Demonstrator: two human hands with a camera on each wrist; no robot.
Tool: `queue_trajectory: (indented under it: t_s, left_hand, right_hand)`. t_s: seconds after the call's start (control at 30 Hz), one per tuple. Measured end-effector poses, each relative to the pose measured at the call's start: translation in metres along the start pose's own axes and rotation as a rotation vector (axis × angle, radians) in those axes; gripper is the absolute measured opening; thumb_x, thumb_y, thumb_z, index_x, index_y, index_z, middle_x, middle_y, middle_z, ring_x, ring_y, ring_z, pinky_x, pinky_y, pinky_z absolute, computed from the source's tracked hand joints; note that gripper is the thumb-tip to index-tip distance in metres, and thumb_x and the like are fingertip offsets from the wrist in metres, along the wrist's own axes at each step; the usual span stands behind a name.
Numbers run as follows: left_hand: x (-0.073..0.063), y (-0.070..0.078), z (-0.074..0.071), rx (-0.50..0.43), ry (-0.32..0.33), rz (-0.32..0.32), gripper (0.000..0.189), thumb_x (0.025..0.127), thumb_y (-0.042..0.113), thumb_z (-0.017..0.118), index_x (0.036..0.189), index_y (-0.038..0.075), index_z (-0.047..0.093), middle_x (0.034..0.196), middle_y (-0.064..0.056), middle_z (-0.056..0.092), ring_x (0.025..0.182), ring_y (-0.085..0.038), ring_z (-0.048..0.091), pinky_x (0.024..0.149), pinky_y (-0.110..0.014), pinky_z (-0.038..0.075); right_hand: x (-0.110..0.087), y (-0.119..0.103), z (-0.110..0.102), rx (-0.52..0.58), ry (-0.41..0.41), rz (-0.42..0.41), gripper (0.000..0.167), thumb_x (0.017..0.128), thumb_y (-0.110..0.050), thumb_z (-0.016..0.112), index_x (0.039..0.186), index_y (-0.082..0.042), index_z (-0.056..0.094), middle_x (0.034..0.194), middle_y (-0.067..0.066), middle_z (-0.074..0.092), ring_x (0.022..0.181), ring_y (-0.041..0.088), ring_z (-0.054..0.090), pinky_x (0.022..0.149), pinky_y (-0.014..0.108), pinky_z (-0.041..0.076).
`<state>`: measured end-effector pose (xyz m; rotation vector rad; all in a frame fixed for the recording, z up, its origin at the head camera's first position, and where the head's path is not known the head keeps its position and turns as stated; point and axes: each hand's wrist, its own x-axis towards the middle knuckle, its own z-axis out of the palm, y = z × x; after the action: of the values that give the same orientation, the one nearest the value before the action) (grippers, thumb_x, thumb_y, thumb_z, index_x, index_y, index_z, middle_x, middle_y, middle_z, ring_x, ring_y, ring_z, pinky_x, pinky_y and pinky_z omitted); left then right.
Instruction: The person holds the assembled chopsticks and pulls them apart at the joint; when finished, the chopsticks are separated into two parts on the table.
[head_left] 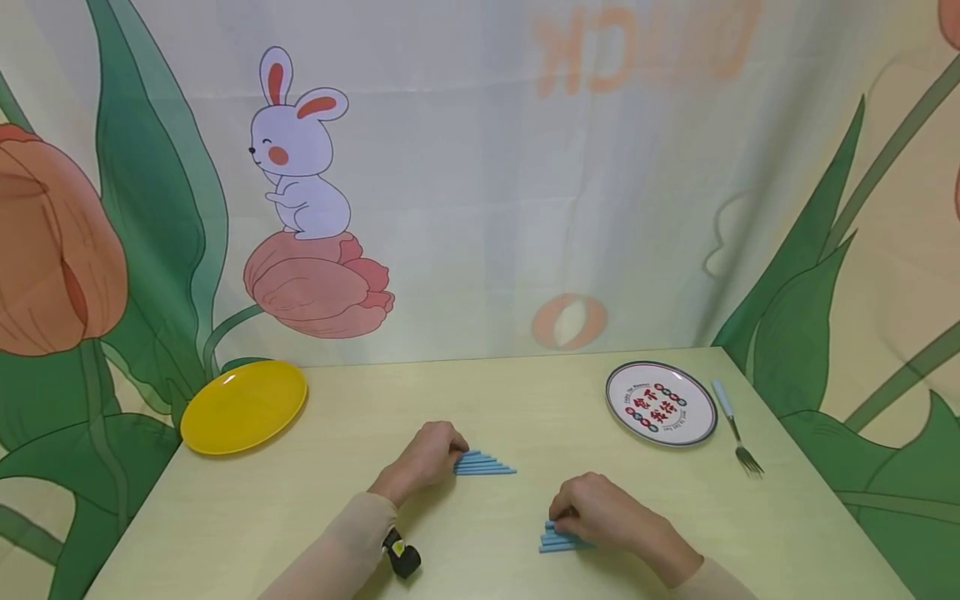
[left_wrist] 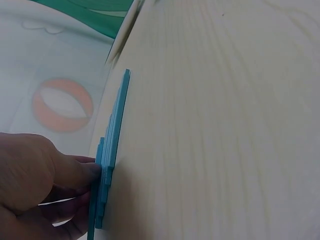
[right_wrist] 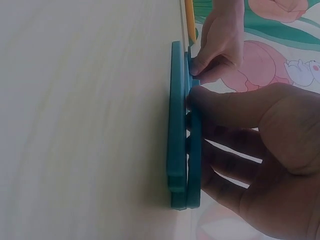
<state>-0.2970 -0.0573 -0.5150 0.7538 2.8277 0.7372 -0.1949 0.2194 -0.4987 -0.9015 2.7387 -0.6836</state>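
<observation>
My left hand (head_left: 429,454) is at the left part of a staggered row of blue sticks (head_left: 486,468) near the table's middle. In the left wrist view, its thumb and fingers pinch the outermost blue stick (left_wrist: 92,212), beside the others. Nearer the front and further right, my right hand (head_left: 606,510) hangs over a second group of blue sticks (head_left: 558,547), hiding part of it. Thumb and fingertips pinch one blue stick (right_wrist: 195,150) in the right wrist view, just above the sticks (right_wrist: 176,115) on the table.
A yellow plate (head_left: 247,408) sits at the table's back left corner. At the back right is a white plate (head_left: 630,408) with printed lettering, and a fork (head_left: 731,421) lies to its right. Behind the table (head_left: 337,408) hangs a printed curtain (head_left: 465,208).
</observation>
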Motion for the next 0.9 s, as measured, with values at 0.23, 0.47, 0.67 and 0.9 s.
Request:
queue_trajectory:
  t_s: [0.23,0.47,0.67,0.9]
  left_hand:
    - [-0.0008,-0.0003,-0.0001,0.004,0.006,0.024,0.016,0.089,0.001,0.066,0.100,0.002,0.077,0.097,-0.006,0.073,0.092,-0.018,0.065,0.085,-0.036,0.055]
    - [-0.0006,0.0006,-0.0008,0.014,0.012,0.031,0.015,0.089,0.002,0.066,0.099,0.002,0.077,0.097,-0.006,0.073,0.091,-0.018,0.065,0.085,-0.036,0.054]
    - [-0.0004,0.0010,-0.0016,0.022,0.012,0.041,0.015,0.088,0.001,0.066,0.099,0.002,0.077,0.096,-0.006,0.073,0.091,-0.018,0.065,0.085,-0.037,0.055]
    - [0.0002,0.0006,-0.0004,0.035,0.017,0.059,0.016,0.089,0.001,0.065,0.097,0.003,0.077,0.095,-0.006,0.074,0.092,-0.019,0.067,0.084,-0.036,0.055]
  right_hand:
    - [0.0005,-0.0017,-0.0003,-0.014,0.006,-0.018,0.006,0.085,-0.013,0.075,0.089,-0.014,0.078,0.085,-0.012,0.070,0.079,-0.003,0.060,0.072,0.022,0.053]
    - [0.0025,0.0007,0.0014,-0.033,0.002,-0.012,0.006,0.085,-0.013,0.074,0.088,-0.014,0.079,0.083,-0.014,0.068,0.077,-0.004,0.058,0.071,0.021,0.053]
    - [0.0031,0.0003,0.0014,-0.026,0.012,-0.004,0.006,0.085,-0.013,0.074,0.089,-0.015,0.077,0.087,-0.013,0.071,0.080,-0.002,0.060,0.074,0.025,0.054]
    - [0.0044,0.0018,0.0001,-0.014,0.002,0.018,0.006,0.083,-0.015,0.076,0.081,-0.020,0.073,0.076,-0.019,0.064,0.070,-0.003,0.053,0.069,0.022,0.050]
